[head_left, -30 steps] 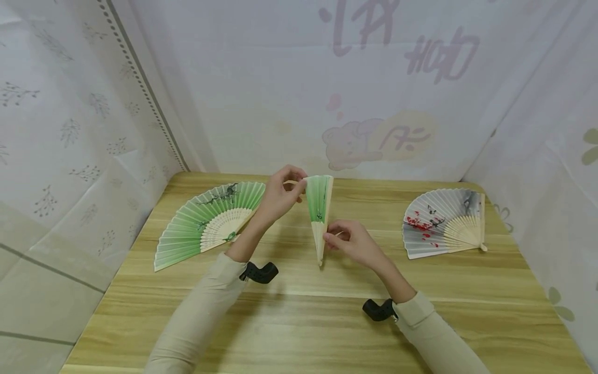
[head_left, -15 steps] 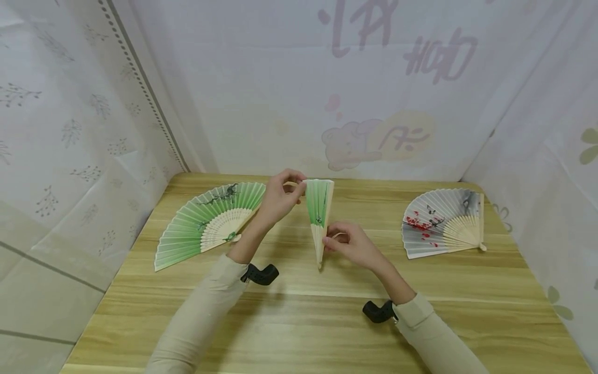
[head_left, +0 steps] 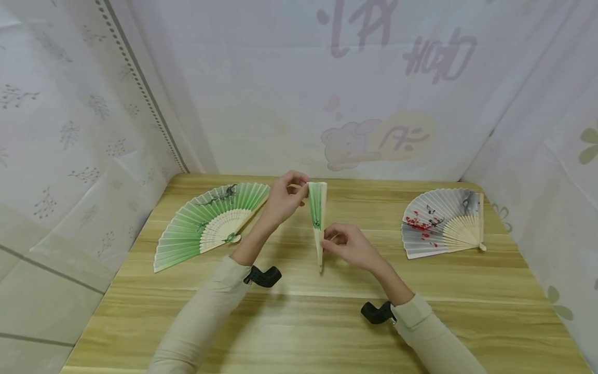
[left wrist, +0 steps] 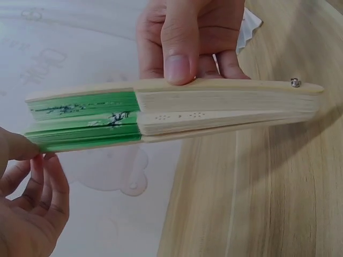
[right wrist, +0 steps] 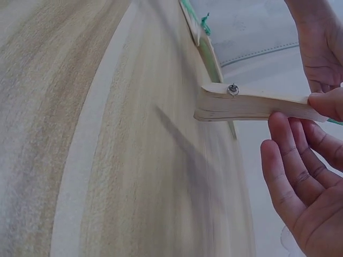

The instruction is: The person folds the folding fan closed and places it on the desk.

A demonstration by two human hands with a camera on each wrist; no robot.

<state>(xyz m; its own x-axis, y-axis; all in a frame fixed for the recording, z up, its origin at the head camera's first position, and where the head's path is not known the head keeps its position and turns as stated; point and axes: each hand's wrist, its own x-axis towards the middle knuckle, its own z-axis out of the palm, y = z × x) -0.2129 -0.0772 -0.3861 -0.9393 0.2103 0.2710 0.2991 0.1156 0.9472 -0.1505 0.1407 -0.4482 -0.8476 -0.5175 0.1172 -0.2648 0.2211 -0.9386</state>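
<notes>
Between my hands a green folding fan (head_left: 316, 208) stands nearly folded, its green leaf up and its pale ribs narrowing to the pivot below. My left hand (head_left: 282, 200) pinches the leaf's upper left corner with thumb and fingertips. Lower down, my right hand (head_left: 351, 245) holds the right guard stick between thumb and fingers. Seen close in the left wrist view, the fan (left wrist: 86, 120) has its pleats stacked, with a small gap midway. In the right wrist view, the metal pivot pin (right wrist: 232, 89) shows at the end of the ribs.
A spread green fan (head_left: 210, 223) lies on the wooden table (head_left: 299, 332) to the left, close to my left forearm. Off to the right rests a spread grey fan (head_left: 441, 223) with red blossoms. Printed curtains (head_left: 261, 104) stand behind the table and along both sides.
The held fan has narrowed as its pleats came together, and it sits slightly lower. My left hand has shifted a little right and down. Both spread fans stay put.
</notes>
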